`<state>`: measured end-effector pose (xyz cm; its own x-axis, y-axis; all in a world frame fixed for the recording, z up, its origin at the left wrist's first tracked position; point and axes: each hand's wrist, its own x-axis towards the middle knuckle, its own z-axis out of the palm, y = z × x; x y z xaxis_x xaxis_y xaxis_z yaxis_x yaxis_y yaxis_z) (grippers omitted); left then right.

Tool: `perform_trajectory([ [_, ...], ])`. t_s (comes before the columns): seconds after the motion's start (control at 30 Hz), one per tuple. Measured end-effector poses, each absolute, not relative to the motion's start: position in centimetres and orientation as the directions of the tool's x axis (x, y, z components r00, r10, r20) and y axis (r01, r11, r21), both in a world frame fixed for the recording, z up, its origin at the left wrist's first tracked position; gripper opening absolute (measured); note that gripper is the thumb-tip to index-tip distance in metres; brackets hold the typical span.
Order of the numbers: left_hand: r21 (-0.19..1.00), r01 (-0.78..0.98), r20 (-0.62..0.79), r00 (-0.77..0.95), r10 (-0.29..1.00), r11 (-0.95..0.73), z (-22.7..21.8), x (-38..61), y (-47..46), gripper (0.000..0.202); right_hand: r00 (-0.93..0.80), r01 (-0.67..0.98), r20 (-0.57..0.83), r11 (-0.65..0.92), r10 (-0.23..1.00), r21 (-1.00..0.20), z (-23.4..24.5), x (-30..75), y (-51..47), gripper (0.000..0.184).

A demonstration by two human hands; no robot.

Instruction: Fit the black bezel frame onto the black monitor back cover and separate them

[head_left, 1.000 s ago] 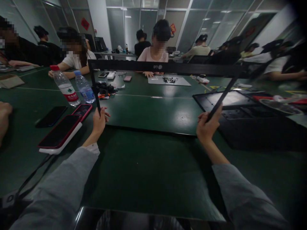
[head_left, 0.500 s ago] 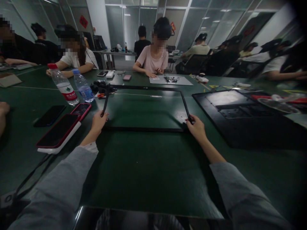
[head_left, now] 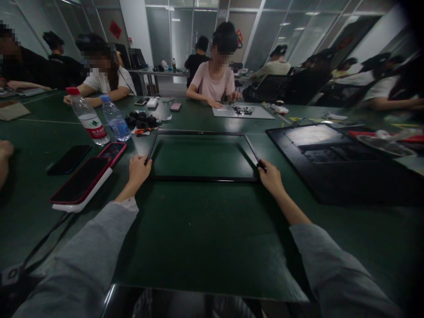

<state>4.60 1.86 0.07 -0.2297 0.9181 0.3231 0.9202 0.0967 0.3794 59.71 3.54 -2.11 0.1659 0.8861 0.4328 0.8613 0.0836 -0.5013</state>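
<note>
Between my hands is a thin black rectangular frame, like a screen bezel [head_left: 202,179], with the green tabletop [head_left: 198,238] showing through its opening. My left hand [head_left: 138,171] is closed round its left side. On the opposite side, my right hand [head_left: 270,176] grips the right edge. The bezel is held above the table, its far edge tilted down and away from me. Right of my right hand lies a large black panel [head_left: 308,176] with recessed sections. Phones [head_left: 81,180] lie to the left of my left hand.
Two water bottles [head_left: 88,119] stand at the left, beside a dark bundle [head_left: 142,119] and an orange-handled tool [head_left: 143,131]. Across the table a person [head_left: 213,79] works over a light board [head_left: 261,113]. Another person's hand [head_left: 5,152] rests at the left edge.
The bezel's far edge has tipped lower and toward me, while both hands keep hold of its sides. The person opposite has shifted their hands slightly.
</note>
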Motion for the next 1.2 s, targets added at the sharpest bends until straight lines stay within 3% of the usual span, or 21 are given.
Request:
perform_trajectory([
  [0.2, 0.393, 0.912, 0.302, -0.249, 0.920, 0.118, -0.4, 4.4, 2.2, 0.053, 0.277, 0.800, 0.310, -0.039, 0.909, -0.599, -1.7, 59.3, 3.2, 0.053],
  [0.43, 0.407, 0.902, 0.217, -0.247, 0.944, 0.142, 0.4, 4.3, 2.1, 0.054, 0.295, 0.769, 0.371, 0.012, 0.881, -0.639, -1.9, 59.7, 3.3, 0.052],
  [0.6, 0.487, 0.864, 0.198, -0.253, 0.947, 0.129, 0.7, 4.4, 2.3, 0.055, 0.311, 0.750, 0.416, 0.049, 0.854, -0.660, -2.1, 59.8, 3.5, 0.053],
  [0.8, 0.531, 0.804, 0.341, 0.088, 0.936, -0.269, 1.8, 5.5, 1.5, 0.059, 0.283, 0.760, 0.435, 0.077, 0.855, -0.646, -1.7, 59.5, 3.5, 0.059],
  [0.9, 0.506, 0.816, 0.158, 0.230, 0.960, -0.279, 2.9, 6.5, 0.3, 0.074, 0.284, 0.748, 0.426, 0.079, 0.859, -0.659, -1.6, 59.5, 3.3, 0.060],
  [1.0, 0.443, 0.837, 0.070, 0.325, 0.943, -0.321, 3.7, 7.2, -0.6, 0.093, 0.293, 0.727, 0.420, 0.085, 0.859, -0.681, -1.8, 59.6, 3.2, 0.057],
  [1.07, 0.431, 0.838, 0.054, 0.345, 0.937, -0.334, 3.8, 7.4, -0.8, 0.086, 0.296, 0.712, 0.418, 0.093, 0.859, -0.696, -1.9, 59.7, 3.2, 0.053],
  [1.2, 0.450, 0.829, 0.102, 0.322, 0.941, -0.332, 3.6, 7.0, -0.4, 0.051, 0.272, 0.689, 0.401, 0.113, 0.875, -0.716, -1.9, 59.6, 3.4, 0.045],
])
